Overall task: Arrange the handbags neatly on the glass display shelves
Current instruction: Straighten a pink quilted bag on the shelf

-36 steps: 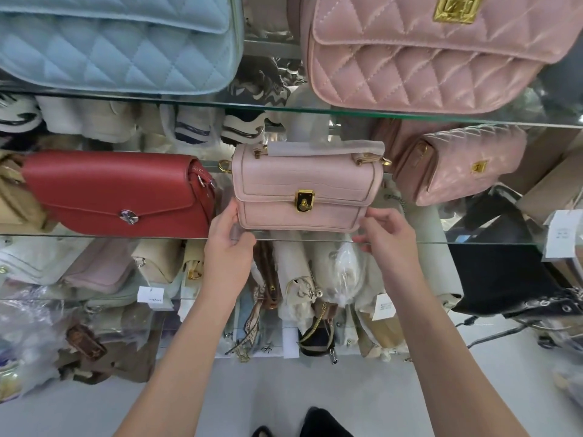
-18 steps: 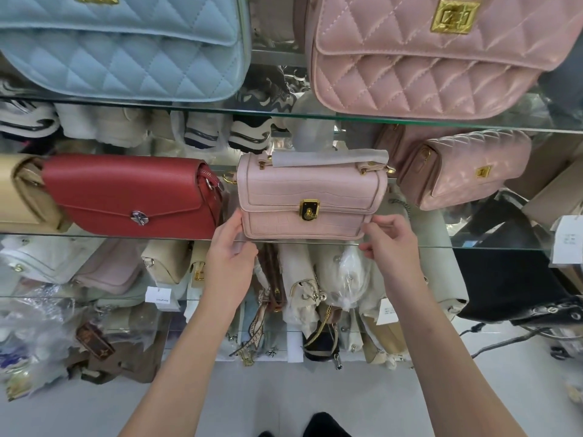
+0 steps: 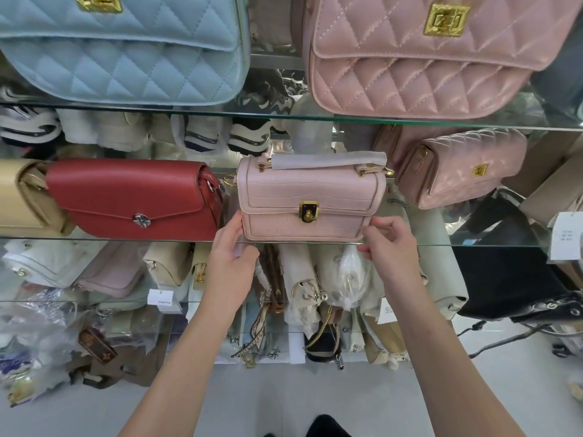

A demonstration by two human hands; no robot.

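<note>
- My left hand (image 3: 232, 260) is low in the middle of the view. Its fingers are straight and they press on the lower left corner of the pale pink handbag (image 3: 310, 193).
- My right hand (image 3: 392, 250) has curled fingers, and the fingertips touch the lower right corner of the same bag. I cannot tell if they really pinch it.
- The pale pink handbag stands upright at the front edge of the middle glass shelf (image 3: 126, 239). Its gold clasp (image 3: 308, 212) faces me, and its handle is wrapped in grey paper (image 3: 328, 160).
- Just beside it on the left stands a red handbag (image 3: 126, 197), and after that a beige bag (image 3: 19, 197), partly cut by the frame.
- On the right, a little apart, a small quilted pink bag (image 3: 467, 171) stands turned at an angle.
- Behind this shelf I see sneakers (image 3: 249, 137) in a row through the glass.
- The upper glass shelf (image 3: 284, 116) carries a blue quilted bag (image 3: 120, 52) on the left and a large pink quilted bag (image 3: 419, 58) on the right.
- Under the middle shelf, many wrapped bags (image 3: 347, 272) are packed close together, and a black bag (image 3: 504, 279) is at the right side.
- A white paper tag (image 3: 564, 236) hangs at the right edge.
- Far below is the pale grey floor (image 3: 284, 398).
</note>
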